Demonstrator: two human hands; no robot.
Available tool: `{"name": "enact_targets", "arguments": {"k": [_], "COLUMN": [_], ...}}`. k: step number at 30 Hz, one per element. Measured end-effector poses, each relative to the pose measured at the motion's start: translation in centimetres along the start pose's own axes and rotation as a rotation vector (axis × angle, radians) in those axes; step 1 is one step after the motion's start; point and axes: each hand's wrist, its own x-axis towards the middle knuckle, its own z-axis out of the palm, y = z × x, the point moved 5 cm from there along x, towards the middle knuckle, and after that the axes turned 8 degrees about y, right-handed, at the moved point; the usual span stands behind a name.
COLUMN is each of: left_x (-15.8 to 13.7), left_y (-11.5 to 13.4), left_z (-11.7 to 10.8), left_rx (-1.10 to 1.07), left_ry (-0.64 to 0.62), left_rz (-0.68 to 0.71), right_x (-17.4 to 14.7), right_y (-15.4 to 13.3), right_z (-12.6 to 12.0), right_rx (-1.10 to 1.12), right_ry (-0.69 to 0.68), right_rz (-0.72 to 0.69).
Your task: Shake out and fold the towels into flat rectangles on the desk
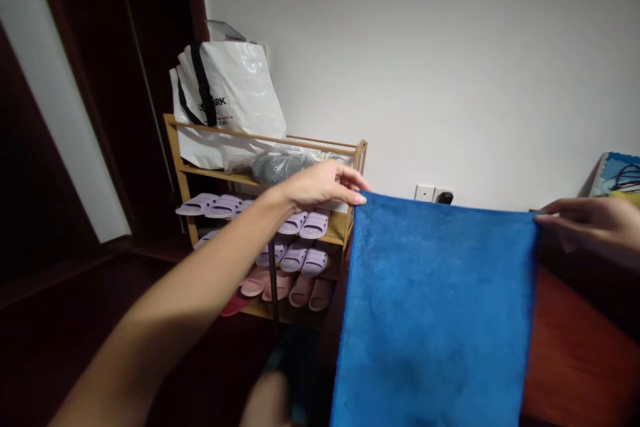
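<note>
A blue cloth (pixel 440 300) hangs spread out in front of me, its top edge stretched nearly level between my two hands. My left hand (pixel 325 185) pinches the top left corner between thumb and fingers. At the top right corner, my right hand (pixel 595 219) grips the cloth the same way, slightly blurred. The cloth's lower end runs out of the bottom of the view. Part of a reddish-brown wooden surface (pixel 575 353) shows behind the cloth on the right.
Left of the cloth, a wooden shoe rack (pixel 225 177) stands against the wall, with several lilac slippers (pixel 314 223) and pink slippers (pixel 280 285). A white bag (pixel 240 90) sits on top. Wall sockets (pixel 425 193) show behind the cloth. A dark door (pixel 150 47) is at far left.
</note>
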Motion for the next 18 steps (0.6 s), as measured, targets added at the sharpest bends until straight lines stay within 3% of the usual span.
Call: {"name": "enact_targets", "arguments": {"k": [2,3,5,10,14,18], "left_x": [1.3,1.9,3.1,4.8,5.6,6.6], "left_y": [-4.5,-6.9,-11.5,-20.1,-24.8,-27.0], "left_z": [1.9,3.1,5.6,11.9,13.7,14.4], "left_rx": [0.047,0.107,0.194,0.274,0.347,0.487], "left_ry": [-0.065,-0.08,-0.069,-0.094,-0.062,0.097], "left_rz": [-0.056,-0.103,-0.204,-0.366,-0.455,-0.426], "right_x": [-0.2,-0.3,-0.4,-1.0,-0.7,-0.2], "right_y": [-0.7,-0.7,-0.5,0.9,1.4,1.2], "right_z": [4.4,6.7,11.3,21.8,26.2,29.8], "right_rx": [-0.022,-0.064,-0.126,-0.311,-0.395,-0.405], "right_ry": [-0.316,-0.409,-0.46,-0.497,-0.461,-0.345], "right_rz": [0.019,0.028,0.051,0.149,0.176,0.168]}}
